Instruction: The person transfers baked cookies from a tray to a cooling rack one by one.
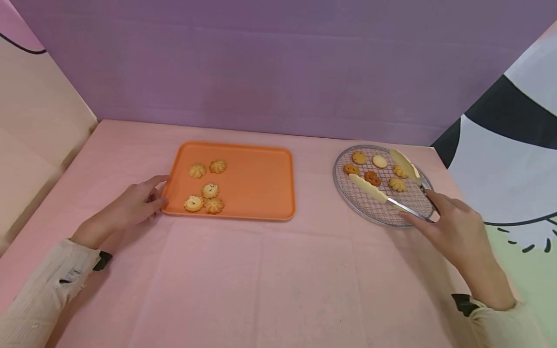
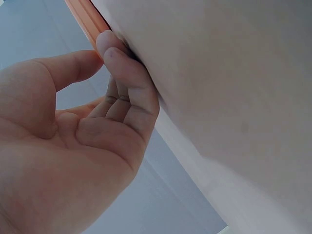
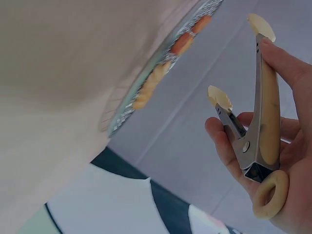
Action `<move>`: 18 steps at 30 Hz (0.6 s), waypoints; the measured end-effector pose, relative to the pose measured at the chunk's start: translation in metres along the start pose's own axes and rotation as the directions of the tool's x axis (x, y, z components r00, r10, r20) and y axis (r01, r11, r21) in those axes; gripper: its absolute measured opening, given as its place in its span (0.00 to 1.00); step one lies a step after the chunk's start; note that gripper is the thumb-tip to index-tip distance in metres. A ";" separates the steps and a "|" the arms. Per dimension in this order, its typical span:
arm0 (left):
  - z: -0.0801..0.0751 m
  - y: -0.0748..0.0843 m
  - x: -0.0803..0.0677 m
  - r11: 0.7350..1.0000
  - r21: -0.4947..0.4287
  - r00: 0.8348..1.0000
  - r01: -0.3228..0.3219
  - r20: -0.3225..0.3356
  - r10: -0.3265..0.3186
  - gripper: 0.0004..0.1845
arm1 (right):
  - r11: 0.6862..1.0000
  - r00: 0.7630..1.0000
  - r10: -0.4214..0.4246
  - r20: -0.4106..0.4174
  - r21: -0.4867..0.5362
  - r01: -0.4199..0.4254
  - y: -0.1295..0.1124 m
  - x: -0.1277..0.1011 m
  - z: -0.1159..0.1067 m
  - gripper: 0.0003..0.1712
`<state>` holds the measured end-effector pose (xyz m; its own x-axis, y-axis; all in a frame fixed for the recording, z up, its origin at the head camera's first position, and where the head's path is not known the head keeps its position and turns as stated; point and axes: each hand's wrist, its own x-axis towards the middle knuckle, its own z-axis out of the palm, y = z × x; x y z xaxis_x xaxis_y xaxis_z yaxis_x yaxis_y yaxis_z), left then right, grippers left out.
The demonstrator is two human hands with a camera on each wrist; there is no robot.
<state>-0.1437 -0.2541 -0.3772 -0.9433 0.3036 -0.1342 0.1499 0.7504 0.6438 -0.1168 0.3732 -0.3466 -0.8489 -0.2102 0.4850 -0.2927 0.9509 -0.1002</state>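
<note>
My left hand (image 1: 137,203) holds the left edge of an orange tray (image 1: 261,183), thumb near the front corner. In the left wrist view the thumb and curled fingers (image 2: 124,68) meet at the tray's rim (image 2: 85,22). Several cookies (image 1: 214,206) lie on the tray's left half. My right hand (image 1: 463,232) grips a pair of tongs (image 1: 409,211) with metal arms and cream tips. The tips are spread apart over a round wire rack (image 1: 370,208), with nothing between them in the right wrist view. Beneath them sit a shell-shaped cookie (image 1: 397,184) and a brown pretzel-shaped cookie (image 1: 372,178).
Also on the rack are a pale round cookie (image 1: 379,161), a golden round cookie (image 1: 359,157) and another pretzel-shaped one (image 1: 351,169). A pink cloth (image 1: 261,280) covers the table. A purple panel (image 1: 270,72) stands behind, with printed panels at both sides.
</note>
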 end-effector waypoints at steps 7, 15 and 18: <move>0.000 0.000 0.000 1.000 0.003 1.000 0.007 0.000 -0.007 0.33 | 0.999 0.999 -0.045 -0.021 0.016 0.046 -0.020 0.007 0.000 0.43; 0.001 -0.002 0.001 1.000 0.001 1.000 -0.015 -0.003 0.015 0.32 | 0.996 0.998 -0.062 0.014 0.067 0.061 -0.046 0.017 0.001 0.42; 0.000 -0.002 0.000 1.000 0.009 1.000 -0.011 -0.004 0.011 0.32 | 0.991 0.994 -0.105 0.003 0.088 0.105 -0.056 0.022 0.006 0.43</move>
<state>-0.1437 -0.2554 -0.3786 -0.9428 0.3094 -0.1241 0.1628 0.7521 0.6386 -0.1212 0.3138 -0.3356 -0.8148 -0.3101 0.4899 -0.4175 0.9001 -0.1248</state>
